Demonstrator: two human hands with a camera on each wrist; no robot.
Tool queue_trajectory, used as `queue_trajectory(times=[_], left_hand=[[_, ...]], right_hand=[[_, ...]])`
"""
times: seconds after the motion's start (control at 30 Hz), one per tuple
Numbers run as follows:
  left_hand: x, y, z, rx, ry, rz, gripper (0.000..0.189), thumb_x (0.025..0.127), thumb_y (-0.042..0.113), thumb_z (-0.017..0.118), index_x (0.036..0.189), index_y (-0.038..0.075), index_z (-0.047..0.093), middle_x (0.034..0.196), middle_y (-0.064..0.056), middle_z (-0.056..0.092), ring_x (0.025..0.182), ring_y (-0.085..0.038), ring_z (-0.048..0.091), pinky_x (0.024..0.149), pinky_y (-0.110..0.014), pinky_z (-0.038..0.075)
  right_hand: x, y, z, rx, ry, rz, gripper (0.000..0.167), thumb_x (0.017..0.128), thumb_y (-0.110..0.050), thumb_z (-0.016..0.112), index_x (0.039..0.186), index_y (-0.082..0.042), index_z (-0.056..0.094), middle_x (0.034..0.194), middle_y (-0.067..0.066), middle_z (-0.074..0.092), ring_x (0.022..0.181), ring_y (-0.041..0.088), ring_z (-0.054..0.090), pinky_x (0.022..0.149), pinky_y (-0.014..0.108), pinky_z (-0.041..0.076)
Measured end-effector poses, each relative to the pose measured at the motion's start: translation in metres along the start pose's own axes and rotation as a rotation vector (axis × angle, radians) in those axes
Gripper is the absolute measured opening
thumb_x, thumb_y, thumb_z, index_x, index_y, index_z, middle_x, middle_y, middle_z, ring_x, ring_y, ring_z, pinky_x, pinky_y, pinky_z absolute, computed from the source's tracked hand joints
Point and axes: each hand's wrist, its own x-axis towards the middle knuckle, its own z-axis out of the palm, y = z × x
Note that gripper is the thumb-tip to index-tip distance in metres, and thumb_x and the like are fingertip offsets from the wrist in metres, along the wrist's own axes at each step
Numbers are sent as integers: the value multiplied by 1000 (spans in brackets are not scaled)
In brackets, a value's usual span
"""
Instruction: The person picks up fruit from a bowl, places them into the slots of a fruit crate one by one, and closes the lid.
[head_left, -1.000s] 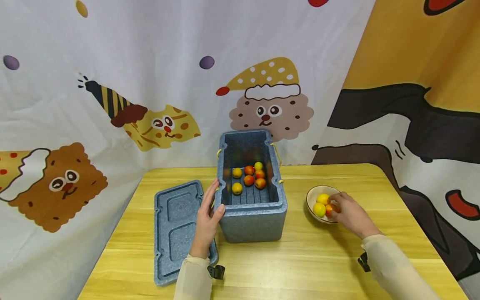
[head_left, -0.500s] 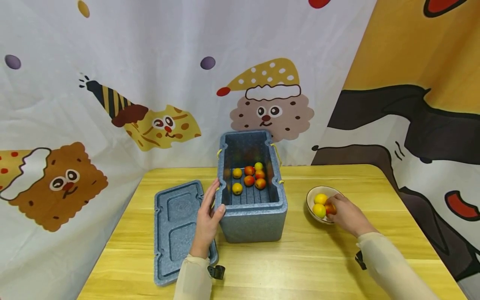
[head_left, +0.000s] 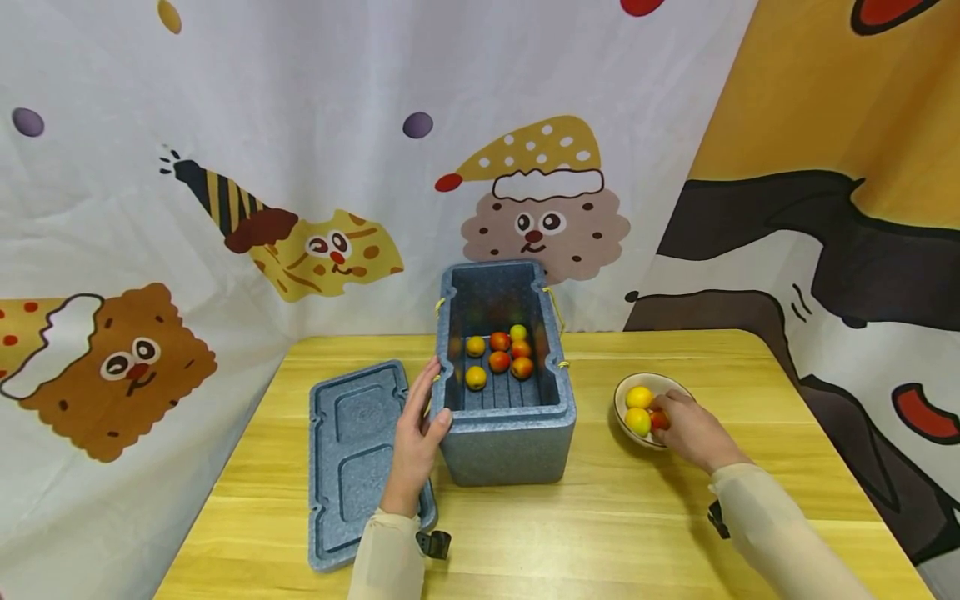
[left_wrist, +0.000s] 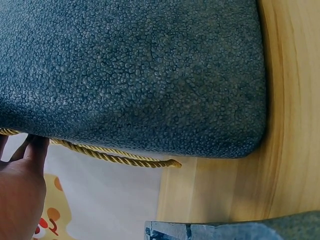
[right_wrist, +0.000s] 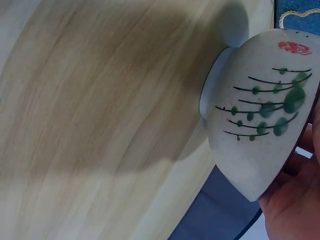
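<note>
My left hand [head_left: 412, 450] rests on the near left corner of a blue-grey speckled box [head_left: 502, 450], fingers fairly straight along its side and thumb at the rim. Several small yellow, red and green apple-like fruits [head_left: 499, 361] lie inside the box. At the right, my right hand [head_left: 697, 432] reaches over a cream bowl [head_left: 621, 418], its fingers curled at a small red fruit [head_left: 657, 420]. Two yellow fruits [head_left: 638, 422] sit beside it. In the right wrist view, the bowl's painted outside [right_wrist: 260, 110] hides the fruit and the fingertips.
A blue-grey lid [head_left: 352, 467] lies on the wooden table [head_left: 510, 542] left of the box, partly under the left forearm. Yellow rope [left_wrist: 115, 158] loops along the box's side. A printed cloth [head_left: 300, 100] hangs behind the table.
My right hand has moved slightly left and deeper into the bowl, around the red fruit. The upper yellow fruit has shifted a little left. My left hand has stayed in place.
</note>
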Motion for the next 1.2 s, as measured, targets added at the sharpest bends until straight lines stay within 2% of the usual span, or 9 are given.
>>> queue_trajectory(times=[0.2, 0.37, 0.67, 0.77, 1.03, 1.2], left_hand=[[0, 3, 1, 6, -4, -25, 53, 99, 3, 52, 148, -8, 34, 156, -23, 26, 144, -31, 22, 115, -33, 20], [0, 3, 1, -2, -1, -8, 53, 100, 5, 52, 148, -9, 34, 155, -24, 26, 144, -33, 22, 115, -32, 20], [0, -4, 0, -11, -6, 15, 53, 101, 8, 53, 149, -7, 34, 156, -22, 26, 144, -32, 22, 115, -34, 19], [2, 1, 0, -11, -4, 23, 54, 101, 8, 53, 147, -10, 33, 155, -26, 25, 144, -34, 22, 115, -33, 20], [1, 1, 0, -12, -7, 23, 53, 101, 9, 53, 147, -11, 34, 154, -27, 26, 144, -35, 22, 115, -33, 20], [2, 3, 0, -12, -2, 28, 53, 101, 8, 53, 146, -12, 34, 154, -28, 26, 143, -37, 23, 115, -34, 20]], right_hand=[[-1, 0, 1, -11, 3, 1, 30, 78, -6, 79, 102, 2, 64, 94, 10, 54, 78, 27, 54, 74, 50, 48], [-2, 0, 1, -12, 15, -8, 30, 78, -7, 79, 102, 2, 64, 94, 10, 54, 79, 27, 54, 75, 49, 48], [-2, 3, -9, 58, -15, 56, 38, 84, -12, 76, 114, 6, 62, 109, 19, 57, 93, 36, 58, 84, 58, 46], [0, 3, -14, 64, -9, 59, 39, 85, -12, 75, 116, 7, 61, 110, 20, 57, 96, 39, 58, 87, 59, 45], [-1, 0, -23, 69, 74, 37, 39, 87, -11, 73, 119, 8, 60, 109, 21, 57, 96, 41, 58, 85, 59, 46], [3, -12, -31, 113, 167, 16, 39, 89, -12, 72, 123, 5, 60, 111, 17, 58, 93, 35, 58, 81, 54, 47]])
